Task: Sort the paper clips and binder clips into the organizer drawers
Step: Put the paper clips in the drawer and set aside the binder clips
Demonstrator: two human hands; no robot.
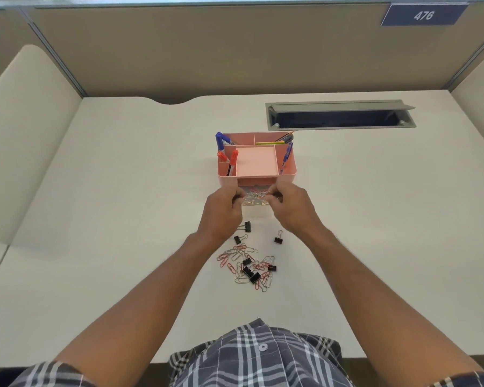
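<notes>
Holding a small bunch of paper clips (256, 194) between them, the left hand (226, 210) and right hand (292, 209) hover over the pulled-out clear drawer (256, 203) at the front of the pink organizer (256, 160), fingers curled and pinched in; how firm the pinch is I cannot tell. Released off-centre, the tangled clips could catch the drawer edge and spill onto the desk (123, 219). More clips and black binder clips (248, 226) lie mixed in a heap (249, 268) near the forearms, where a careless wrist could scatter them.
</notes>
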